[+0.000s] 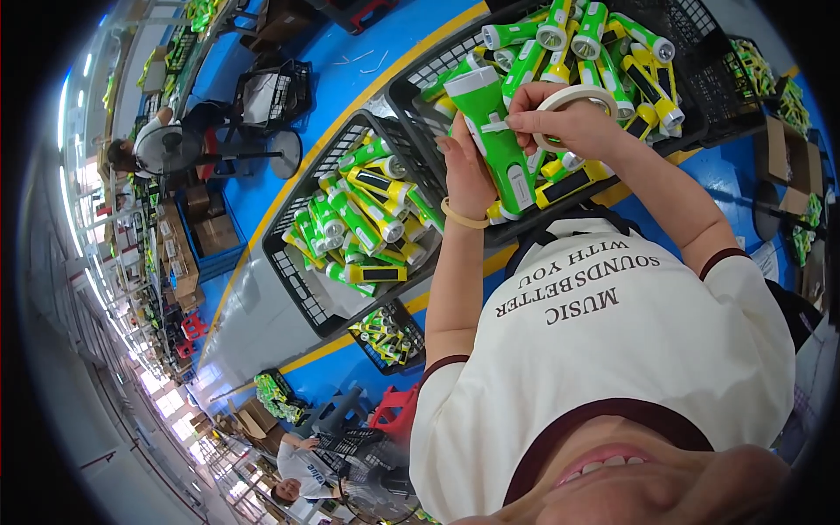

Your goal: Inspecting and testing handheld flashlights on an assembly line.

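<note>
A green flashlight (499, 153) with a white head is upright in my left hand (470, 172), whose fingers wrap round its side. My right hand (573, 127) reaches in from the right, and its thumb and fingertips pinch together beside a small white cross-shaped piece (495, 123) on the flashlight's front. Whether the fingertips grip that piece, I cannot tell. A cream-white ring (604, 94), which looks like a roll of tape, loops round the fingers of my right hand. A beige band (465, 217) circles my left wrist. Behind both hands lie several green and yellow flashlights (588, 31).
A black crate (418, 72) holds the flashlights behind my hands. Left of it, another black crate (308, 317) holds more, and a smaller crate (418, 328) stands nearby. Red stools (398, 411) and cardboard boxes (792, 162) stand about. Two people (302, 472) sit farther off.
</note>
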`<state>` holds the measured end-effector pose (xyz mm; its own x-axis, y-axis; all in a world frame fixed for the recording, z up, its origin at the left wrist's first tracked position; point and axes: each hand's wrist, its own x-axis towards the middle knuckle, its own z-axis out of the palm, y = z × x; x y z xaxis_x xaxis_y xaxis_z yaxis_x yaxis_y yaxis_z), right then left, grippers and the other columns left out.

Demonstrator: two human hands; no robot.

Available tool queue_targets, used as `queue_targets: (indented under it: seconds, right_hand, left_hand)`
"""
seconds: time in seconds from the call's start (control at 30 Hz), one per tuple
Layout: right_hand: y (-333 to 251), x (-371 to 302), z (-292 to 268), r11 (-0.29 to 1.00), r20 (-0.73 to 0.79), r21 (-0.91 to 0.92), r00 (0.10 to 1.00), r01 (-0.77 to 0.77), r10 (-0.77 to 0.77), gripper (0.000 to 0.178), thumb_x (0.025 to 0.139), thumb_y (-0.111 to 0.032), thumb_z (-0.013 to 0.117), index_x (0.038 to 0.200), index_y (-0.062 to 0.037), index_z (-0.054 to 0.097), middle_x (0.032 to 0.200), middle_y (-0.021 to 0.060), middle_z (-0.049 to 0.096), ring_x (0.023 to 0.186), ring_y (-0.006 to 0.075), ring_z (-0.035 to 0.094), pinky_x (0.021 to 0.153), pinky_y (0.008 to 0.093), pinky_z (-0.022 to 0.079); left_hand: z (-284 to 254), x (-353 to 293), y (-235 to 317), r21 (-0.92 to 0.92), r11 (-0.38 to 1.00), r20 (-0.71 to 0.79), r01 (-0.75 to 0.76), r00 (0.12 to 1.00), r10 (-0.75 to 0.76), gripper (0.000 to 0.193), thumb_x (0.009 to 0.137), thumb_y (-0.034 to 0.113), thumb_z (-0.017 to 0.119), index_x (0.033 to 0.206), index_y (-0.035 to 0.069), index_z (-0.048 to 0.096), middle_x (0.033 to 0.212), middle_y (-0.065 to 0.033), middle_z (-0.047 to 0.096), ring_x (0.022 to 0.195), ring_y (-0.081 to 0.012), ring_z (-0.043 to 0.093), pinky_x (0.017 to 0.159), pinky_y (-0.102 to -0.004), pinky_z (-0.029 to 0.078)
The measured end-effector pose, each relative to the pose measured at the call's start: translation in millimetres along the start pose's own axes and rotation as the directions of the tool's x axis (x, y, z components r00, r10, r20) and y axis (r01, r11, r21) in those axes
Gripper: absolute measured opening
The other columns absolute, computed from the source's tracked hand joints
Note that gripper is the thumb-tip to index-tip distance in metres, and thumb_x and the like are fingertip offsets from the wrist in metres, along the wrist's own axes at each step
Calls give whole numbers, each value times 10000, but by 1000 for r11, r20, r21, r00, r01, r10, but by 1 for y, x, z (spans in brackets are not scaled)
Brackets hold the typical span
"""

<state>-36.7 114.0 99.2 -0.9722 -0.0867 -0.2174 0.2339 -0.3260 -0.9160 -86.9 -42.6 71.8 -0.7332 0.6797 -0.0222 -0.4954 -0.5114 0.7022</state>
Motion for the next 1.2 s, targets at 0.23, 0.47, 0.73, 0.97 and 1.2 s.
queue_targets:
  seconds: [0.23,0.47,0.73,0.97,1.2]
  right_hand:
    - [-4,6,11,995,9,-98,1000,-16,17,170,813,-170,611,787,-29,519,666,36,559,571,88,530,526,222,428]
    - [2,30,42,931,-18,-360,997,64,-75,204,778,-170,652,732,-49,494,650,1,537,583,62,510,506,205,397]
    - [59,85,115,974,113,-216,992,72,-48,206,824,-209,586,725,-45,512,625,-5,504,582,73,500,529,225,394]
    - [114,114,114,879,-92,-445,968,171,-235,178,823,-215,591,790,-45,549,689,-4,518,654,76,460,599,223,377]
    - [124,73,91,844,-171,-526,985,-104,14,184,818,-230,602,768,-62,549,674,-28,503,624,51,434,567,224,365]
  left_hand:
    - [-13,-14,2,238,970,38,-56,998,48,394,914,237,454,1231,46,320,1077,-91,518,878,-170,568,751,-311,492]
    - [-34,-30,9,122,984,-225,-131,962,156,317,903,134,462,1183,14,371,1024,-87,549,894,-150,559,798,-280,461]
    - [-103,-72,44,195,976,-487,-93,855,179,225,849,189,510,1011,35,488,824,-89,588,653,-165,590,589,-298,508]
    - [-316,-166,127,366,911,-896,-190,194,400,304,843,349,542,854,45,551,787,-84,586,749,-187,590,654,-342,485]
    - [-535,-266,248,572,256,-661,779,253,707,448,749,231,627,1101,-28,528,1022,-174,606,919,-286,589,794,-353,452]
